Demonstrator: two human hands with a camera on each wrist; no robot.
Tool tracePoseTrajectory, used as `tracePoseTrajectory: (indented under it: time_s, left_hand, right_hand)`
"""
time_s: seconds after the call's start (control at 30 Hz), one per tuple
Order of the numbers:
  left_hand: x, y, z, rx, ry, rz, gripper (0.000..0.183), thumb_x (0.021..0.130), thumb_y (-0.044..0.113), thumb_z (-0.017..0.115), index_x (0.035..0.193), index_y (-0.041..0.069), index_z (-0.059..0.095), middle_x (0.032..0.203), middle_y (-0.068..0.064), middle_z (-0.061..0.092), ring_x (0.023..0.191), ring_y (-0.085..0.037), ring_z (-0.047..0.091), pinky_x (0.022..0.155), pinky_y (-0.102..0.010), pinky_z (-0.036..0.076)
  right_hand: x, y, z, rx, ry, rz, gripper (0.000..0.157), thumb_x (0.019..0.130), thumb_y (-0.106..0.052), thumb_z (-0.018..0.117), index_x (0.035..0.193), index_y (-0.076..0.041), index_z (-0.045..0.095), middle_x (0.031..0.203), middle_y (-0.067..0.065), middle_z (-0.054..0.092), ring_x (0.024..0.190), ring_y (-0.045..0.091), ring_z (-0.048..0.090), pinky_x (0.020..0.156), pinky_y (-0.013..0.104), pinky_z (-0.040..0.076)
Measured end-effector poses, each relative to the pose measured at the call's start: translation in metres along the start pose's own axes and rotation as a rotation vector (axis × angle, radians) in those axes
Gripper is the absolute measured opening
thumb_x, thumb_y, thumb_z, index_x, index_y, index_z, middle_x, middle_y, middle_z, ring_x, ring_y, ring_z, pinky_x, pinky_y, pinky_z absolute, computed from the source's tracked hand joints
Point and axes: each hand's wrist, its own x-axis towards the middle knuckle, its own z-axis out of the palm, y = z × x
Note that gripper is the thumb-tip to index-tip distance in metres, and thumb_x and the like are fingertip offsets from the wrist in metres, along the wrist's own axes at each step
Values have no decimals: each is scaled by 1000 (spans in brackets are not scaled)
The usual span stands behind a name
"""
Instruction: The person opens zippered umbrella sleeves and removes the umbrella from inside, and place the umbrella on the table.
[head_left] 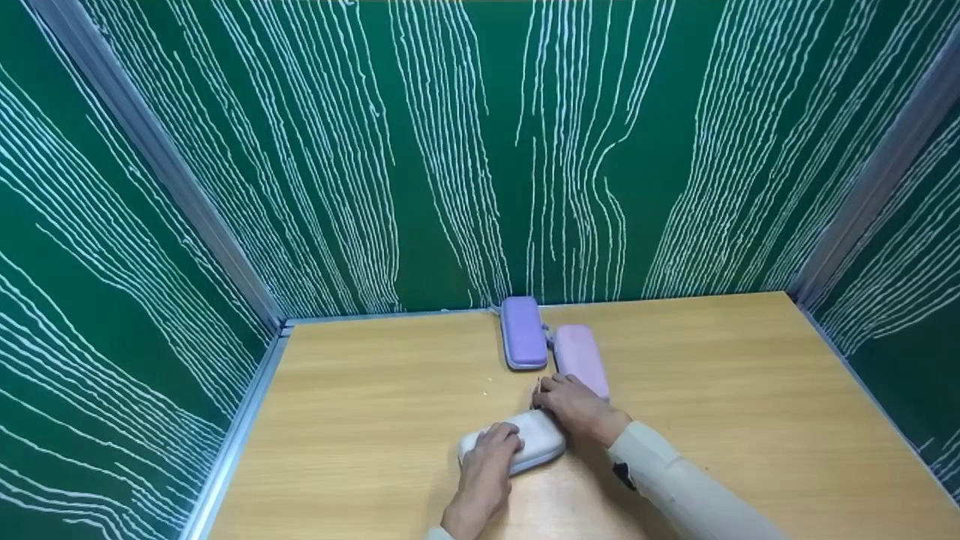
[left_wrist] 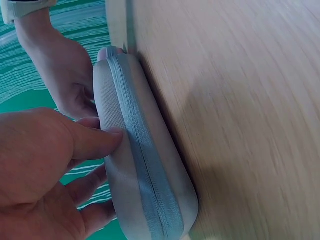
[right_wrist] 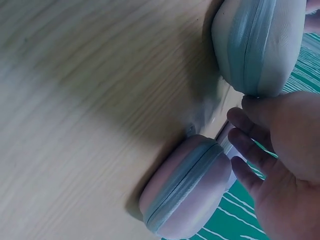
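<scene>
A white zip case [head_left: 540, 437] with a grey zip band lies on the wooden table. My left hand [head_left: 487, 465] holds it, fingers over the top and thumb [left_wrist: 112, 140] against its near side by the zip. At the case's far right end, my right hand [head_left: 577, 409] has bent fingers and pinches at the zip. Its thumb meets that end in the right wrist view; any zip pull between the fingertips is hidden. Just beyond the right hand lies a pink zip case [head_left: 581, 360], closed, which also shows in the right wrist view below the fingers.
A purple zip case [head_left: 523, 332] lies closed near the table's back edge, left of the pink one. Green panels [head_left: 450, 187] with white wavy lines stand behind and beside the table [head_left: 360, 435]. Metal posts [head_left: 157, 150] mark the corners.
</scene>
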Motion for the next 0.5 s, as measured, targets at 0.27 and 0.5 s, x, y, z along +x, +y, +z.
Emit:
tracePoseTrajectory:
  time_s: [0.27, 0.5]
  left_hand:
    - [-1, -3, 1, -12, 4, 13, 43, 67, -6, 72, 100, 19, 63, 121, 6, 51, 115, -17, 49, 95, -44, 42]
    - [-2, -4, 3, 2, 65, 46, 32, 75, -4, 67, 98, 18, 63, 119, 5, 52, 110, -18, 52, 86, -40, 48]
  right_hand:
    - [4, 3, 2, -43, -24, -2, 28, 77, -1, 67, 96, -21, 69, 100, -1, 57, 90, 19, 52, 79, 38, 44]
    - [6, 5, 1, -166, -55, -46, 30, 77, -4, 68, 101, -22, 68, 102, 0, 58, 93, 20, 54, 82, 37, 44]
